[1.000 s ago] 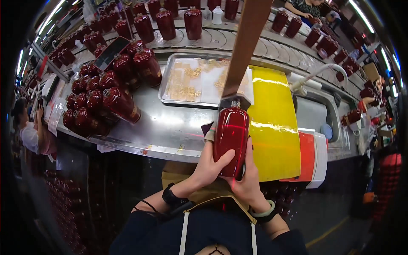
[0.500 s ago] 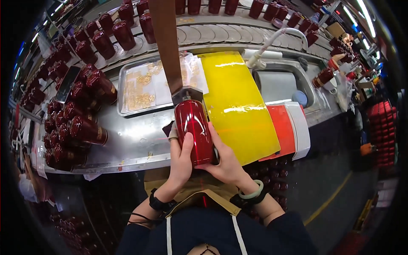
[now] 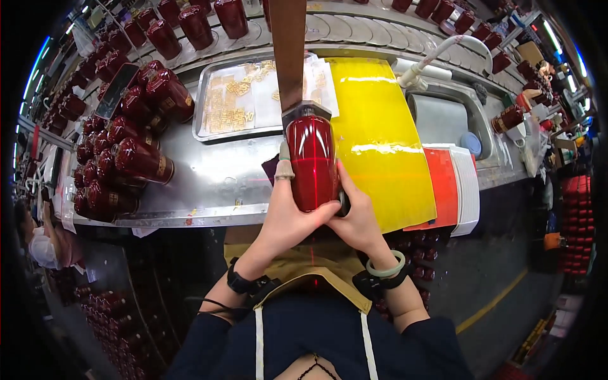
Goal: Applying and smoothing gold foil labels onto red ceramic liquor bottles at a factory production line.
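Note:
A glossy dark red bottle (image 3: 311, 166) lies between my two hands, its base toward me and its neck end at a dark metal holder (image 3: 306, 111) under a brown upright bar (image 3: 289, 50). Thin red light lines cross on the bottle's face. My left hand (image 3: 288, 212) is closed along its left side, thumb at the base, with pale covers on a finger. Gripping the right side and base is my right hand (image 3: 358, 212); some of its fingers are hidden underneath. A dark piece (image 3: 272, 168) shows beside my left fingers.
Left of my hands, several red bottles (image 3: 142, 158) lie stacked on the metal bench (image 3: 202, 190). A tray (image 3: 201, 130) holds gold cut-out pieces (image 3: 231, 119). On the right are a yellow sheet (image 3: 380, 139), a sink (image 3: 487, 142) and a faucet (image 3: 415, 79). Behind runs a conveyor (image 3: 361, 28) carrying bottles.
My view has shifted, so the bench appears higher and further right. My left thumb has moved from the bottle's upper face down to its base. Both hands still hold the bottle.

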Motion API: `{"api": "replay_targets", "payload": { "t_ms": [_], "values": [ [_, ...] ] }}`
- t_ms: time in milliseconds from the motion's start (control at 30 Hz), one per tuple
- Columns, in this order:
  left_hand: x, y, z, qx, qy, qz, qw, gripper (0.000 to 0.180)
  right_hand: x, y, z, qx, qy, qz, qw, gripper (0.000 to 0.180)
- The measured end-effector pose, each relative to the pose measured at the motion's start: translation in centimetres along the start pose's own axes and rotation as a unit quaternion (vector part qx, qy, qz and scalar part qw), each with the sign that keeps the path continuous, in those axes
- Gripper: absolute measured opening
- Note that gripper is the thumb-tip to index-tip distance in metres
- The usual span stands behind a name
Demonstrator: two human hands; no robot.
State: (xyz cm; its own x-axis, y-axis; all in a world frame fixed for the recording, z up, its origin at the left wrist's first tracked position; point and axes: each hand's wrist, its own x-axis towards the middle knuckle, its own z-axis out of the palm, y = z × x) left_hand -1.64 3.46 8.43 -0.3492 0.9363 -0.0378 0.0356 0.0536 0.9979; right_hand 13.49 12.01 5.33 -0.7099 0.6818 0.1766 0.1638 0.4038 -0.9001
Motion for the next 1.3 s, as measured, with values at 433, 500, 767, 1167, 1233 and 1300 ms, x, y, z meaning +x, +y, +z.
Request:
{"api": "replay_targets", "payload": {
  "t_ms": [433,500,767,1167,1233,1300],
  "values": [
    [-1.7,-4.8,-0.7,-0.039,-0.02,0.083,0.996,0.104,-0.3,0.7,0.5,-0.127,0.017,0.009,0.992,0.094],
    [-2.0,-4.9,-0.8,-0.107,-0.021,0.063,0.992,0.105,-0.4,0.6,0.4,-0.125,0.007,0.01,0.992,0.094],
    [-1.1,-2.9,-0.3,0.029,0.052,0.087,0.994,0.113,-0.4,0.0,-1.7,-0.051,-0.041,0.01,0.998,0.09],
    [-2.3,1.6,-2.8,-0.006,-0.109,0.053,0.993,0.118,5.7,-3.4,-6.6,0.12,0.032,0.039,0.991,0.017],
    [-2.3,2.9,-3.4,-0.015,-0.159,0.073,0.984,0.116,6.1,-4.2,-7.1,0.15,-0.011,0.026,0.988,0.016],
    [-1.2,3.8,-4.2,0.005,-0.177,0.101,0.979,0.116,6.2,-5.9,-8.5,0.108,-0.024,0.05,0.993,0.011]
  ]
}}
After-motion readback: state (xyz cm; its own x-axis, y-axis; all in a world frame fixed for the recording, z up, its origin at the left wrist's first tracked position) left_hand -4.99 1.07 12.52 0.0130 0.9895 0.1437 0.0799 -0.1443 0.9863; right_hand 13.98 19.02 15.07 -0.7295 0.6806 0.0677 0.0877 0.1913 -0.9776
